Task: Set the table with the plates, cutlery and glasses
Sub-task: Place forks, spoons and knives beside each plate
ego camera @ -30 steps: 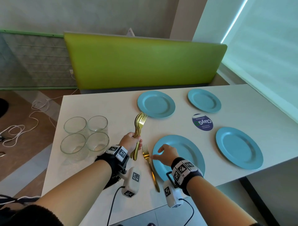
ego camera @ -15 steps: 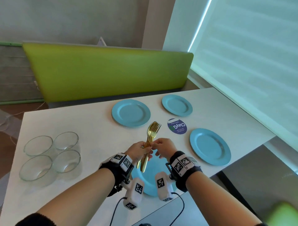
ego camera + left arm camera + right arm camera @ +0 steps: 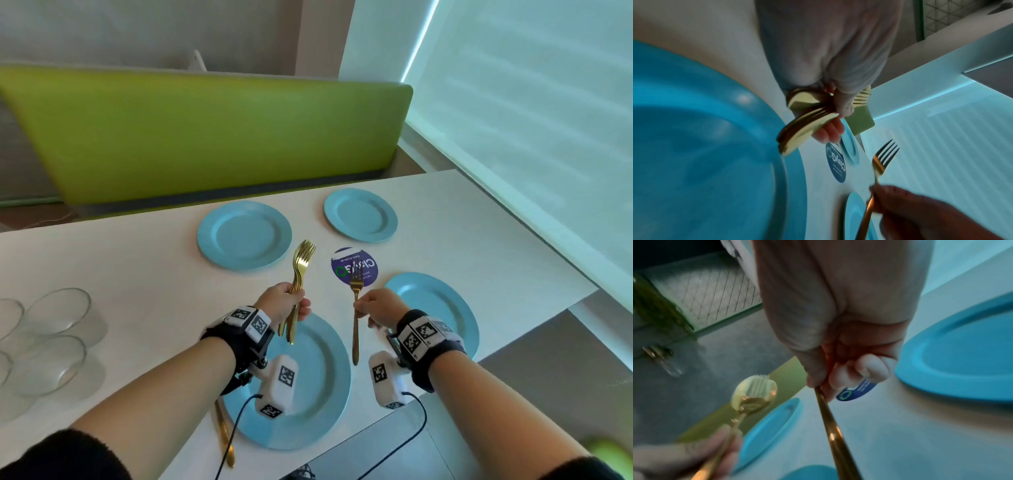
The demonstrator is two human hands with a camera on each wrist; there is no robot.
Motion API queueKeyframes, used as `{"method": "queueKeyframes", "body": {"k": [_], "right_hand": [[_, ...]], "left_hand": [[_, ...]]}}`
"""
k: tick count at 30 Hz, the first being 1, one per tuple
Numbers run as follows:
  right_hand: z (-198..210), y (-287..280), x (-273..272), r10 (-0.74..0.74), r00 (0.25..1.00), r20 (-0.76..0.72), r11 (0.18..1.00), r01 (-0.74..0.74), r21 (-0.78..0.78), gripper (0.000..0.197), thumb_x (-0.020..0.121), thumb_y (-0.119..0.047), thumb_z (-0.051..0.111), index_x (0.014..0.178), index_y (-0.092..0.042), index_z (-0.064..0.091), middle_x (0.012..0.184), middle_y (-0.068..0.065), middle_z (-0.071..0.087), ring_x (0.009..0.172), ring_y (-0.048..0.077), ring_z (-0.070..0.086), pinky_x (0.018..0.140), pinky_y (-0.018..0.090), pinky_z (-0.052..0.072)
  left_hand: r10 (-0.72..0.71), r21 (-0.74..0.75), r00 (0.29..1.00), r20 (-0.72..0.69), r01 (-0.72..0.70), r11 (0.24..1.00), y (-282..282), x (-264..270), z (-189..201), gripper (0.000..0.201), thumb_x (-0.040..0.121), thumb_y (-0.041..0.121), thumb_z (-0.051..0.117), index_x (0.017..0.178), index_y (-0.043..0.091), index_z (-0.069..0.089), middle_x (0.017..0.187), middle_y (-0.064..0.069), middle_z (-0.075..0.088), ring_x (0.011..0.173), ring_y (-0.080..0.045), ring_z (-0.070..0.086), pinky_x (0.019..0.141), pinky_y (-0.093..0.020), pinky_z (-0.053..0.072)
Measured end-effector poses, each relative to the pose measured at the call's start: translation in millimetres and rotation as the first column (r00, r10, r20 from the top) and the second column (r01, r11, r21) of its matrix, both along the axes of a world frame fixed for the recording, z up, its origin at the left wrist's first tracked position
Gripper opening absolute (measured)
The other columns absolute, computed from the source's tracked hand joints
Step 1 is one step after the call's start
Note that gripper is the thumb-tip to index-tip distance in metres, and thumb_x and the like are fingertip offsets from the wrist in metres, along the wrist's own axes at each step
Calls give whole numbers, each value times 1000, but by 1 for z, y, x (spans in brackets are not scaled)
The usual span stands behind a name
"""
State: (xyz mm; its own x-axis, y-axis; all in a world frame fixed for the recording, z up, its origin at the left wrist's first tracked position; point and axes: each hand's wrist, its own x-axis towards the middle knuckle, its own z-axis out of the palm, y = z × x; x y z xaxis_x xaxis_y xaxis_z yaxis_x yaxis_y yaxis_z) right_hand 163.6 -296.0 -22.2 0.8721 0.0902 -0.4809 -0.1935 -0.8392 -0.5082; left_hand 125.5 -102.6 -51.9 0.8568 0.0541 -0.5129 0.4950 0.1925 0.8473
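My left hand [image 3: 297,308] grips a small bundle of gold forks [image 3: 300,267] upright above the near blue plate [image 3: 318,387]. My right hand [image 3: 359,307] pinches a single gold fork [image 3: 356,284] by its handle, tines up, between the near plate and the right plate [image 3: 442,305]. Another gold fork [image 3: 224,435] lies on the table left of the near plate. Two more blue plates [image 3: 244,234] [image 3: 360,214] sit on the far side. The left wrist view shows the bundle [image 3: 807,129] in my curled fingers. In the right wrist view the single fork's handle [image 3: 834,426] runs from my pinch.
Several empty glasses [image 3: 51,335] stand grouped at the table's left. A round purple sticker [image 3: 354,267] marks the table's middle. A green bench back [image 3: 205,137] runs behind the table. The table's right edge [image 3: 534,240] lies beside a window blind.
My right hand left one fork lying left of the near plate, drew another fork from the bundle and carried it right. My head view has swung to the right.
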Motion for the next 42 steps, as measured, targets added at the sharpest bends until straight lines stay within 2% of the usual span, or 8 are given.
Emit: {"method": "queueKeyframes", "body": {"k": [4,10,15,19,24,28,37,42], "right_hand": [[-18,-28,4,97,992,-79,981,-109,-160,34,93,-20,54,59,-20,55,62,-8,57,50,6,50,48,14,39],[-39,-42,10,175,973,-150,940,-210,-268,36,93,-23,55,57,-20,53,56,-9,54,46,4,50,51,10,42],[-50,-40,11,226,964,-143,906,-261,-332,28,91,-20,55,65,-16,60,84,3,68,52,9,52,76,26,55],[-59,-42,10,196,973,-117,908,-226,-353,16,86,-27,58,74,-19,61,103,7,69,85,22,64,81,31,56],[-59,-52,16,123,992,-42,912,-129,-389,33,80,-46,65,92,-20,48,92,0,53,83,21,52,77,31,47],[-58,-59,22,102,994,-41,910,-110,-399,51,76,-50,68,110,-15,54,107,5,61,91,22,57,85,34,51],[-53,-75,24,105,994,-23,913,-105,-393,55,76,-51,69,113,-14,52,110,4,60,97,22,60,83,33,52],[-52,-79,25,101,995,-14,917,-98,-386,55,76,-50,70,113,-15,51,110,3,60,93,20,58,82,31,50]], "left_hand": [[41,27,999,2,-42,999,-14,21,-5,19,97,7,45,79,8,50,74,-9,60,63,-20,59,62,-26,53],[60,39,998,-17,-60,997,-36,38,-10,19,97,7,46,79,9,49,73,-9,60,63,-19,59,63,-27,53],[73,61,997,-28,-71,996,-48,46,-12,18,97,7,47,79,9,50,72,-8,60,49,-10,62,54,-21,54],[79,82,996,-35,-76,994,-52,49,-12,14,96,8,47,83,8,52,72,-7,61,49,-10,62,50,-19,54],[103,91,994,-45,-99,991,-53,51,-12,14,97,10,47,83,9,52,73,-7,61,62,-16,60,53,-20,54],[115,107,992,-47,-110,988,-55,54,-13,13,96,9,48,85,8,53,71,-7,61,48,-9,63,52,-20,54],[99,110,993,-60,-92,990,-64,58,-15,13,96,10,49,84,9,53,72,-7,62,63,-18,60,69,-30,54],[89,115,994,-55,-83,990,-67,60,-15,13,96,10,49,84,9,53,71,-6,62,63,-17,60,65,-27,54]]}}
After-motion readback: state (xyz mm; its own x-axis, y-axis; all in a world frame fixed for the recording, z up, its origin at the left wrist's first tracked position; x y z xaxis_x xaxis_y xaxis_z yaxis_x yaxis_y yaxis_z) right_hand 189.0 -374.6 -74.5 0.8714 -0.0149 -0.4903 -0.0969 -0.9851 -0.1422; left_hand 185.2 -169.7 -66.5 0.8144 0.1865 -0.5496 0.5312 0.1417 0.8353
